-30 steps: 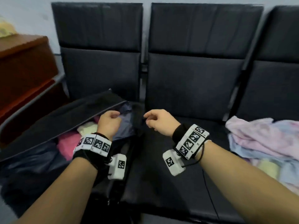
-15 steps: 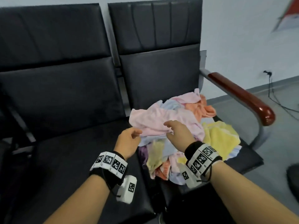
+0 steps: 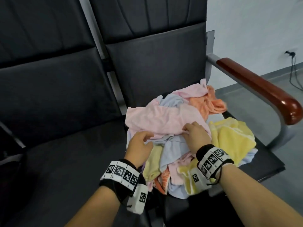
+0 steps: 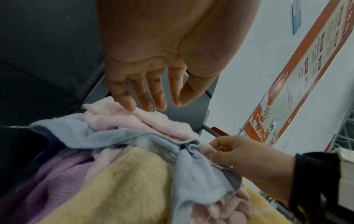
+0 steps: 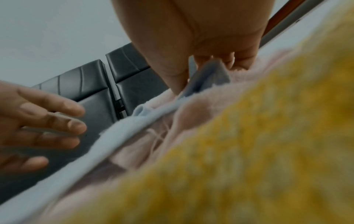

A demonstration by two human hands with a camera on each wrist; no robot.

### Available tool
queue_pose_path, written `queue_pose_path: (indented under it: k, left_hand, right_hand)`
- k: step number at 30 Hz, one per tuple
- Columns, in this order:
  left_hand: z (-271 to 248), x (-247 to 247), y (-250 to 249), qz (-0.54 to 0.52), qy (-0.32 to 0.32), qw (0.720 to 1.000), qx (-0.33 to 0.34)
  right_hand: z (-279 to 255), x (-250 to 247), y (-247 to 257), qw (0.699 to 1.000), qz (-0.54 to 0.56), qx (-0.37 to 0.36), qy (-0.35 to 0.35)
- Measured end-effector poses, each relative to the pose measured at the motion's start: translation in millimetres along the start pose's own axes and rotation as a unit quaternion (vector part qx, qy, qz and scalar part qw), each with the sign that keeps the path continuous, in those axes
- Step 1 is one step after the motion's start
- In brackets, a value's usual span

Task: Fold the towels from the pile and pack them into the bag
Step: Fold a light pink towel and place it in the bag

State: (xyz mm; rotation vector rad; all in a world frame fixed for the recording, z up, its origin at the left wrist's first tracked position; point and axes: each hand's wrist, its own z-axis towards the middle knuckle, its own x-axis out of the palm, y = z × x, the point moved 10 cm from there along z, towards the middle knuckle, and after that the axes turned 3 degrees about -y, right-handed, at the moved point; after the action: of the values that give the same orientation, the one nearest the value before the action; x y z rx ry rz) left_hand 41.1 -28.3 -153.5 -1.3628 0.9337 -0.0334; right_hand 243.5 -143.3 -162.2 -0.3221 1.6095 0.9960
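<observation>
Towels (image 3: 188,141) lie in a loose, unfolded heap on the black seat (image 3: 265,163) at the centre right of the head view, pink, blue, orange and yellow cloth tangled together. The pink towel (image 3: 160,120) is spread across the top of the heap, with a pale blue towel (image 3: 172,149) bunched under its near edge and a yellow towel (image 3: 234,140) at the right side. The right hand (image 3: 196,136) sits at the middle of the heap, its fingers curled and pinching the near edge of the pink towel; in the left wrist view the same pinch shows at lower right, fingertips closed on pink and blue cloth together. The left hand (image 3: 139,145) is at the left edge of the heap, fingers straight and slightly spread, holding nothing; in the left wrist view its fingertips (image 4: 124,103) are just at a fold of the pink towel, and I cannot tell whether they touch it. The two hands are near each other but apart. A wooden armrest (image 3: 260,87) runs along the right of the frame. The bag is not in any view.
</observation>
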Motion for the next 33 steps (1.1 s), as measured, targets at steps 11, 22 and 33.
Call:
queue_pose_path:
  k: [11,22,33]
  left_hand:
    - [-57.3,-22.3,-69.0,-0.067,0.003,0.988,0.141]
    - [-153.8,-180.8,-11.0,-0.072,-0.159,0.976,0.133]
    - [-247.0,-346.2,99.0,-0.115,-0.332,0.934,0.065]
  right_hand:
    - [-70.6,-65.7,123.1,0.929,0.332,-0.159,0.041]
    - [-169.0,-18.9,219.1,0.927,0.266,-0.256,0.067]
    - [-219.3,43.2,311.8,0.922,0.299,-0.241,0.045]
